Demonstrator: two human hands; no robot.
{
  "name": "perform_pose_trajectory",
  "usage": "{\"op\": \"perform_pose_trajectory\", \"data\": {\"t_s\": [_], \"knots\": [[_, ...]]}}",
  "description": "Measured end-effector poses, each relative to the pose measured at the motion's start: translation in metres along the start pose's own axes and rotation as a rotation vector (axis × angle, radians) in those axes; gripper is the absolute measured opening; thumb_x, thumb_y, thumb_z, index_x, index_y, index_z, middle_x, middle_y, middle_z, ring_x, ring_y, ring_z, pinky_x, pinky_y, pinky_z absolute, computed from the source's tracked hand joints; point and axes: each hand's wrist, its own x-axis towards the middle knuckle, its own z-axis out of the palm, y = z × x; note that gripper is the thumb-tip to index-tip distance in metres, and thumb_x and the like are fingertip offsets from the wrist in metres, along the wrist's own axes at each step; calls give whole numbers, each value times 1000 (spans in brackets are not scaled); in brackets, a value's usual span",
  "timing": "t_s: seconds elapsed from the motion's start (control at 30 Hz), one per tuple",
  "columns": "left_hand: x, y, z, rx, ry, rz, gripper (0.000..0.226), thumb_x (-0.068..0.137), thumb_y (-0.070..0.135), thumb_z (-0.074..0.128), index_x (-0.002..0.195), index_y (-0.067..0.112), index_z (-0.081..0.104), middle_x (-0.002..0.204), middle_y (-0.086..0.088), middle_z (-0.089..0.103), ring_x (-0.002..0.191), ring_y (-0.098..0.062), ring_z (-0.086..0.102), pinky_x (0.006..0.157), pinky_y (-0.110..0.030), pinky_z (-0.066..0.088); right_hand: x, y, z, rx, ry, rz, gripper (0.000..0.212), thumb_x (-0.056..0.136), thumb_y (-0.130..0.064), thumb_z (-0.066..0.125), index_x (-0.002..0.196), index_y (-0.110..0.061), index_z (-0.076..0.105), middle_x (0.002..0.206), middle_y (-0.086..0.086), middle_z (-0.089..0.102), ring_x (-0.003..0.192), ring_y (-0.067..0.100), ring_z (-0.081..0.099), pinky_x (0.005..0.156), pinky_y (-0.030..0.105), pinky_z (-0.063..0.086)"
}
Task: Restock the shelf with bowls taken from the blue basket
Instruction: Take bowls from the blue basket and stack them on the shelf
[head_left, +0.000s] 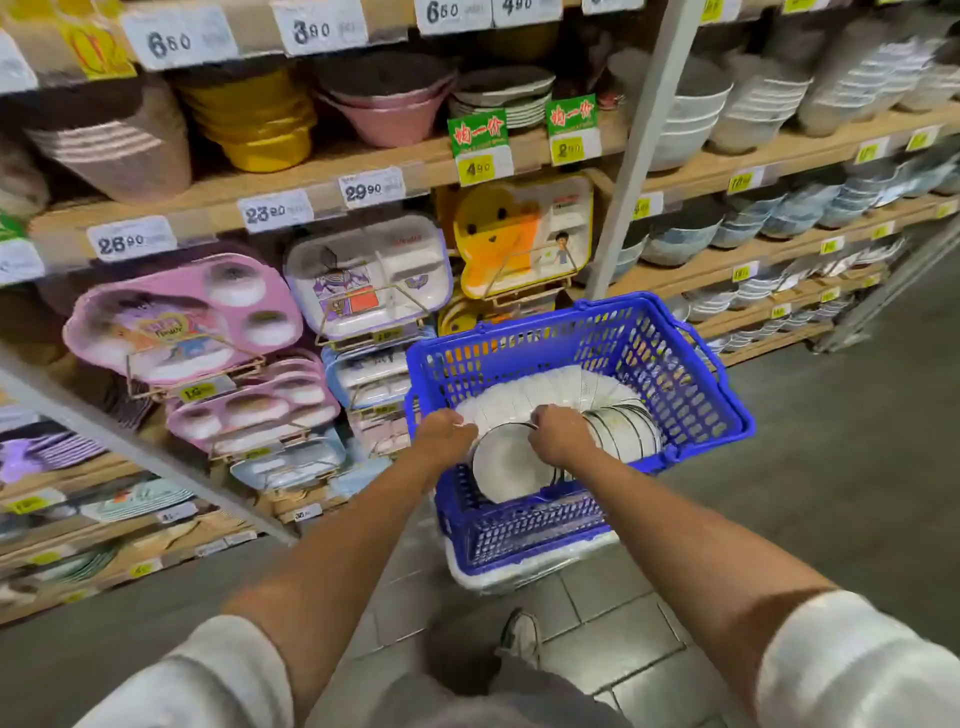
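A blue basket (685, 384) stands on the floor by the shelves, resting on a white base. Inside it lie rows of white bowls (550, 387) on their sides, some with dark rims (631, 431). At the near end one white bowl with a dark rim (511, 465) stands on edge. My left hand (441, 434) grips its left rim and my right hand (561, 434) grips its upper right rim. Both forearms reach down into the basket.
Wooden shelves (322, 171) on the left carry stacked bowls, children's divided trays (182, 317) on wire stands and price tags. A grey upright post (639, 156) stands behind the basket. More bowl stacks (685, 236) fill the shelves at right. My shoe (519, 636) is on the tiled floor.
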Motion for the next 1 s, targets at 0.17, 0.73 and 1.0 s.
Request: {"op": "perform_pose_trajectory", "data": {"t_s": [0.17, 0.73, 1.0], "knots": [[45, -6, 32, 49, -155, -181, 56, 95, 17, 56, 145, 2, 35, 143, -17, 45, 125, -33, 49, 92, -35, 43, 45, -4, 18, -289, -72, -146, 39, 93, -9, 47, 132, -7, 47, 129, 16, 52, 122, 34, 45, 94, 43, 43], [105, -37, 76, 362, -298, -308, 43, 97, 6, 45, 139, 1, 44, 134, -22, 53, 119, -38, 55, 96, -46, 51, 97, 3, 55, -505, -77, -293, 33, 91, -6, 47, 123, -7, 57, 120, 10, 59, 116, 29, 49, 89, 38, 40], [99, -34, 67, 393, -269, -208, 39, 97, 5, 43, 136, 3, 48, 135, -20, 53, 120, -37, 55, 97, -45, 50, 90, -4, 41, -420, -90, -260, 33, 88, -1, 48, 116, -10, 62, 116, 11, 63, 115, 29, 51, 88, 36, 40]]}}
